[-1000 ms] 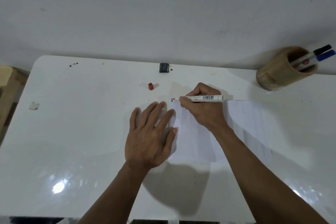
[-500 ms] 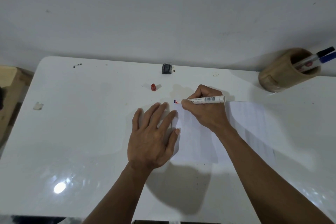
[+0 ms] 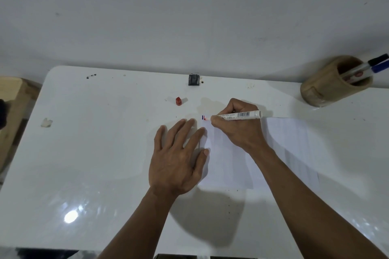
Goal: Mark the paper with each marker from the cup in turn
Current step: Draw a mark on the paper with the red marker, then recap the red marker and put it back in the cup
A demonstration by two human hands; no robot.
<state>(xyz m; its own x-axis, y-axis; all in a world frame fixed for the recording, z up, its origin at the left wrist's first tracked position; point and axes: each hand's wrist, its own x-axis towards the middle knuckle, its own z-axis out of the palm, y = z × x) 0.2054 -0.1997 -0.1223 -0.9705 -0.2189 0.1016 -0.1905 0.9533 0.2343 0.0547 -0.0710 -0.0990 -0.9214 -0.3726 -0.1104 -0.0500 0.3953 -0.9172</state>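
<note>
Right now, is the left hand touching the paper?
Touching. The head view shows the left hand lying flat, its thumb and forefinger overlapping the paper's left edge, no gap visible beneath them.

A white sheet of paper [image 3: 235, 164] lies flat, with small blue and red strokes at its far left corner. A white marker [image 3: 237, 115] with a barcode label lies almost level, its red tip touching the paper beside those strokes. A tan cup [image 3: 324, 88], leaning, holds what look like two markers [image 3: 372, 67], capped black and blue.
</note>
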